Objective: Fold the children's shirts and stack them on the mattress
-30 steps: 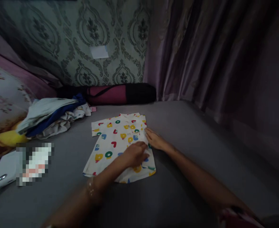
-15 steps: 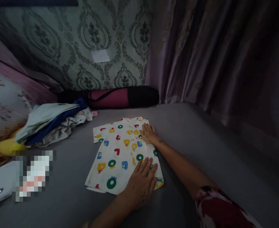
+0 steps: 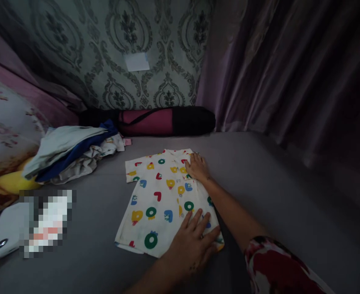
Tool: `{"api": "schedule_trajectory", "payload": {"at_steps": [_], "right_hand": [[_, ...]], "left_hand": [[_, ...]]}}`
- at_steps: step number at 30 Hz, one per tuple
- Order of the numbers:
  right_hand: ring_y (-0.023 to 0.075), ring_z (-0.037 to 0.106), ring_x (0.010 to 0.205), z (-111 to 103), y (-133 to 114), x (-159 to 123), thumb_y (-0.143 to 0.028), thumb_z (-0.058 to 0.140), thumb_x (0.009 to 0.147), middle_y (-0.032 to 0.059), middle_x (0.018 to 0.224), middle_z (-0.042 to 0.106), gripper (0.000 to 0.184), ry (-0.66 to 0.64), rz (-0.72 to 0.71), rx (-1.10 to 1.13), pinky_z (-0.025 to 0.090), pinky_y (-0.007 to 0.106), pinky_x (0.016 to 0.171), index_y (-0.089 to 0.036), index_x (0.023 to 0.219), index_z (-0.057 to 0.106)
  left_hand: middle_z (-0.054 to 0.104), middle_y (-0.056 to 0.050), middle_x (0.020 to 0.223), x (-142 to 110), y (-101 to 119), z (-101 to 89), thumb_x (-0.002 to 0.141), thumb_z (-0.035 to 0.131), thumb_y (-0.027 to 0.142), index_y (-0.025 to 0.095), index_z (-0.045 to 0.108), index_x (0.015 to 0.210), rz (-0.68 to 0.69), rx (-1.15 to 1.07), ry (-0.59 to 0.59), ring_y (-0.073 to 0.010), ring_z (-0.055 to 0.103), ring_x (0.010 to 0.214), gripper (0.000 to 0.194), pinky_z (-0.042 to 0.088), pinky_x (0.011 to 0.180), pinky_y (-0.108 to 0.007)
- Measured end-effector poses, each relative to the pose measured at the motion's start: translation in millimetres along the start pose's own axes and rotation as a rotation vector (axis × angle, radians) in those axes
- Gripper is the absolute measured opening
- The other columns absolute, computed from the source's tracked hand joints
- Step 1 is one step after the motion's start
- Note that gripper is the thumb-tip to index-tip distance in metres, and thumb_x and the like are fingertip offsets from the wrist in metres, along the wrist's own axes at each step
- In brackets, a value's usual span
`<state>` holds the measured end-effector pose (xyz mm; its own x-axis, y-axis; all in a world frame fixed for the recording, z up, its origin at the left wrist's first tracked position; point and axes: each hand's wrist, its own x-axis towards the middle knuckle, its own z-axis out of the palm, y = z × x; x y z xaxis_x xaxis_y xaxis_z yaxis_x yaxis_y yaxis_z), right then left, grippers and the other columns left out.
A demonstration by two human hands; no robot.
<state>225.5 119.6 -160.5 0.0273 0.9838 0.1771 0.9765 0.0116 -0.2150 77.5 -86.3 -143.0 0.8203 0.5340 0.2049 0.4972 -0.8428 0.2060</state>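
Observation:
A small white short-sleeved shirt (image 3: pixel 155 183) with colourful letter prints lies spread out, collar pointing away from me. My left hand (image 3: pixel 192 241) rests flat on its lower right front near the hem, fingers apart. Up by the sleeve on the right, my right hand (image 3: pixel 197 166) lies with its fingers stretched over the cloth. That sleeve appears folded in over the front, partly covered by the hand. Neither hand grips the fabric.
The shirt lies on a grey sheet (image 3: pixel 253 179). To the left are a heap of clothes (image 3: pixel 70 147), a yellow item (image 3: pixel 14 181) and a white object (image 3: pixel 8 232) beside a blurred patch. A black and maroon long bag (image 3: pixel 155 122) lies along the wall; curtains (image 3: pixel 259 81) hang at right.
The view has shifted slightly, moving the scene to the right. On the lower right of the shirt, my left hand's fingers have spread wider. My right hand stays by the sleeve.

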Motion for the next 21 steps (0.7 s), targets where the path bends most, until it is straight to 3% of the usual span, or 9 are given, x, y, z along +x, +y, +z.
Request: {"api": "schedule_trajectory", "payload": {"at_steps": [4,8,11,16,21], "right_hand": [[0.0282,0.024,0.142,-8,0,2,-0.037,0.026,0.098,0.0174,0.154,0.030,0.059,-0.060,0.012,0.016,0.017,0.044,0.114,-0.003,0.146,0.034],[0.0238,0.015,0.146,-11,-11,-1,-0.034,0.023,0.098,0.0108,0.158,0.023,0.057,-0.037,-0.138,0.019,0.006,0.045,0.117,-0.009,0.149,0.030],[0.0220,0.015,0.146,-7,-21,-9,-0.037,0.021,0.099,0.0070,0.158,0.022,0.056,-0.140,-0.220,0.029,0.006,0.044,0.118,-0.015,0.150,0.030],[0.0218,0.014,0.146,-1,-28,-13,-0.038,0.020,0.099,0.0059,0.159,0.021,0.057,-0.195,-0.201,0.013,0.005,0.045,0.118,-0.017,0.152,0.026],[0.0205,0.013,0.147,-6,-19,-4,-0.041,0.016,0.099,0.0060,0.159,0.019,0.059,-0.254,-0.209,0.105,0.006,0.045,0.118,-0.017,0.152,0.026]], "left_hand": [[0.047,-0.006,0.146,-1,-4,-17.3,0.098,0.040,0.040,0.027,0.046,0.138,-0.061,-0.153,0.041,-0.0243,0.038,0.138,0.043,0.035,0.112,-0.047],[0.055,-0.012,0.137,-4,-23,-19.8,0.098,0.039,0.029,0.019,0.051,0.131,-0.225,-0.158,0.246,-0.0239,0.047,0.132,0.037,0.041,0.109,-0.047],[0.058,-0.013,0.133,-7,-37,-13.3,0.096,0.041,0.025,0.020,0.053,0.128,-0.332,-0.119,0.369,-0.0250,0.053,0.126,0.034,0.047,0.103,-0.048],[0.060,-0.012,0.129,-10,-43,-6.0,0.094,0.045,0.025,0.021,0.053,0.125,-0.368,-0.109,0.392,-0.0258,0.055,0.123,0.033,0.050,0.101,-0.047],[0.061,-0.012,0.126,-10,-44,-5.4,0.094,0.045,0.024,0.020,0.055,0.121,-0.397,-0.130,0.410,-0.0250,0.057,0.120,0.030,0.051,0.099,-0.044]]}}
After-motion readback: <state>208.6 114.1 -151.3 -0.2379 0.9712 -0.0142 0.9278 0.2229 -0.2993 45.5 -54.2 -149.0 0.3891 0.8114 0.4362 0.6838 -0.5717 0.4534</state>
